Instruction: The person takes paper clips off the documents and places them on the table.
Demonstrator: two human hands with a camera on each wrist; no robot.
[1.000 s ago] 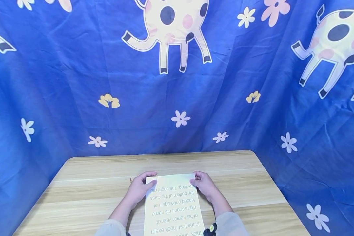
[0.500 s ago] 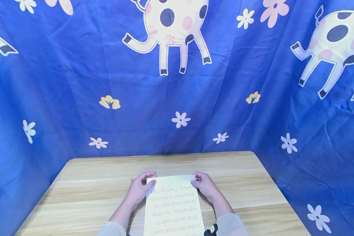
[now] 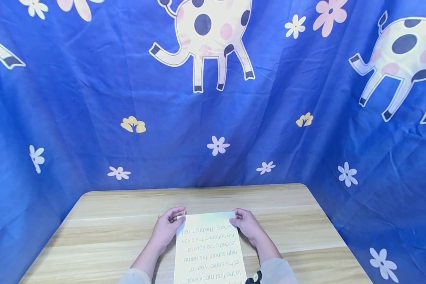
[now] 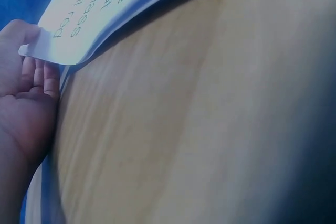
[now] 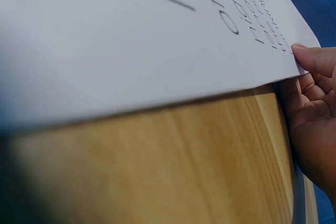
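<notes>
A white sheet of paper (image 3: 209,248), printed with large text that reads upside down in the head view, is held by both hands. My left hand (image 3: 165,228) pinches its far left corner, thumb on top and fingers beneath. A small orange-gold paper clip (image 3: 184,212) shows at the far edge by the left fingertips. My right hand (image 3: 247,225) pinches the far right corner, thumb on the printed face. In the left wrist view the paper's side (image 4: 121,22) looks layered, like several sheets. The right wrist view shows the right thumb and curled fingers (image 5: 315,85) at the corner.
Another small clip-like piece (image 3: 158,216) lies on the wooden table (image 3: 110,228), just left of the left hand. Blue curtains (image 3: 163,150) with cow and flower prints stand behind the table and along both sides.
The left thumb and the paper clip have shifted slightly left toward the paper's corner. The right hand keeps its pinch, and the head view has tilted up a little.
</notes>
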